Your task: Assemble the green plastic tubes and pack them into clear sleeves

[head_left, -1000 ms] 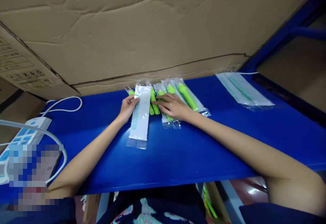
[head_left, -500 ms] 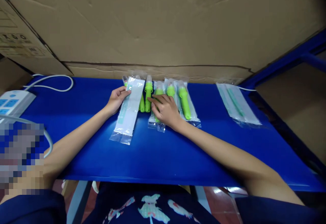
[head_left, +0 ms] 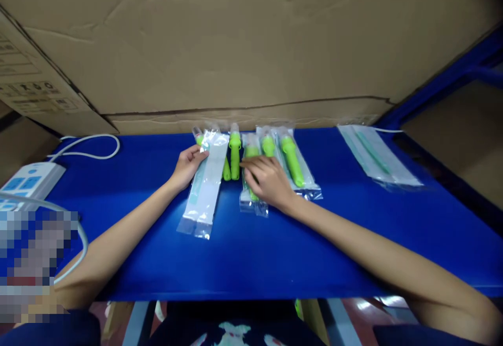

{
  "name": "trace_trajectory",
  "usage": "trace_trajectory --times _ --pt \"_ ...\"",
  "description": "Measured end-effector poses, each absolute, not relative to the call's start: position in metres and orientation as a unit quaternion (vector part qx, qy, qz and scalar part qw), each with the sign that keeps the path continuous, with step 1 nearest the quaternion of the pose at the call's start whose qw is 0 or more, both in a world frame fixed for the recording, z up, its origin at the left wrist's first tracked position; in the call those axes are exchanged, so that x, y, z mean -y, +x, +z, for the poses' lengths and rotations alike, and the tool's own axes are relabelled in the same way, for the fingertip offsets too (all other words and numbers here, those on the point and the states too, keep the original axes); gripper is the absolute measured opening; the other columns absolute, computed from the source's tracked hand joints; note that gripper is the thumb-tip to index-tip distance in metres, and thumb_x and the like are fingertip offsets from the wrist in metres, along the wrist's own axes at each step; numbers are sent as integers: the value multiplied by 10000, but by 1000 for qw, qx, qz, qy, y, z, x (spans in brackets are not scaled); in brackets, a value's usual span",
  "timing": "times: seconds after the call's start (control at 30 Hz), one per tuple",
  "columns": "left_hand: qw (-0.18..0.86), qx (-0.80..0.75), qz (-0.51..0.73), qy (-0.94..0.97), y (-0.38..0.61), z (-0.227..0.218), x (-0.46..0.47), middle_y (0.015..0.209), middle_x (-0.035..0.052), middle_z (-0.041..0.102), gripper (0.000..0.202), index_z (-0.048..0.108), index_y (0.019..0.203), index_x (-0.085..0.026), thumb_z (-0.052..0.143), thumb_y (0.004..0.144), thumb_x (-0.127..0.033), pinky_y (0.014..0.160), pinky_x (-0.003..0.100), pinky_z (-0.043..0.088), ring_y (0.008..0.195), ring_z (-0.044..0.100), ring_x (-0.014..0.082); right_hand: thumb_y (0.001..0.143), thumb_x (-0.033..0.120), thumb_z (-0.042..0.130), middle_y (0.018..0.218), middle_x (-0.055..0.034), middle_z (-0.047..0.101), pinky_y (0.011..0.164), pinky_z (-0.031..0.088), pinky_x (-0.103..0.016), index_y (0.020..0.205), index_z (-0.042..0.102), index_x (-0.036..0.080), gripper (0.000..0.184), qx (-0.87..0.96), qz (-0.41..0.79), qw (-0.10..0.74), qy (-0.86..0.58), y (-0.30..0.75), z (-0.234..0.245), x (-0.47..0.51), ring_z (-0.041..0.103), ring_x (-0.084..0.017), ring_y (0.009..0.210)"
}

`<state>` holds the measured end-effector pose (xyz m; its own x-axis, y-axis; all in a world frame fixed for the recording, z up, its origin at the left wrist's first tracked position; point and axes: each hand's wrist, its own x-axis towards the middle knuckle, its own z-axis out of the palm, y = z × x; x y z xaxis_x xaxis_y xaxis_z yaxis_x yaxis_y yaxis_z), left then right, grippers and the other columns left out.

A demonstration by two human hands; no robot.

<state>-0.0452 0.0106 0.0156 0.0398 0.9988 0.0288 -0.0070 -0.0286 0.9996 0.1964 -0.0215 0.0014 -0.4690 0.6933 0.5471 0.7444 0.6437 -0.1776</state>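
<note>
My left hand (head_left: 187, 166) pinches the top left edge of a long clear pouch with a white and teal insert (head_left: 204, 186), which lies flat on the blue table (head_left: 275, 251). My right hand (head_left: 266, 178) rests palm down, fingers stretched, on a bagged green tool (head_left: 250, 199). Two bare green tools (head_left: 234, 154) lie between my hands. More bagged green tools (head_left: 293, 160) lie just right of my right hand.
A stack of flat clear pouches (head_left: 377, 156) lies at the table's far right. A white power strip (head_left: 27, 181) with a looped white cable (head_left: 88, 147) sits at the left. Cardboard boxes (head_left: 236, 47) wall off the back. A blue rack frame (head_left: 451, 81) stands at right.
The view has shifted slightly. My right hand has slid a little down the bagged green tool; my left hand keeps its grip on the long pouch.
</note>
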Motion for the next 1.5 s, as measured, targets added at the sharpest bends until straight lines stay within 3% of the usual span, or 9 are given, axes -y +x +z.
trace_trajectory --times 0.2,0.67,1.03,1.5 --pt "556 -473 441 523 -50 13 -7 676 -10 681 354 655 808 -200 796 707 -509 478 216 384 510 545 109 1012 238 457 1131 -45 780 864 450 -416 1042 759 191 307 849 -44 321 -416 199 -3 31 684 -247 1094" --pt "519 -475 500 505 -45 13 -9 610 -36 624 399 633 780 -167 825 601 -468 445 201 344 480 507 84 1001 247 440 1085 -84 784 863 421 -424 951 749 173 321 857 -35 283 -429 195 2 32 667 -280 1084" --pt "520 -478 467 533 -48 12 -7 633 -25 639 304 656 802 -191 781 708 -451 465 212 356 502 517 100 1009 233 453 1063 -60 787 842 438 -416 947 741 181 299 854 -38 303 -422 196 2 41 687 -255 1061" --pt "506 -455 496 540 -44 7 -18 662 -5 657 254 632 817 -155 767 730 -352 524 218 385 556 547 109 1057 293 335 1116 -166 735 974 525 -446 1078 738 124 437 882 22 240 -405 211 7 -1 664 -288 1105"
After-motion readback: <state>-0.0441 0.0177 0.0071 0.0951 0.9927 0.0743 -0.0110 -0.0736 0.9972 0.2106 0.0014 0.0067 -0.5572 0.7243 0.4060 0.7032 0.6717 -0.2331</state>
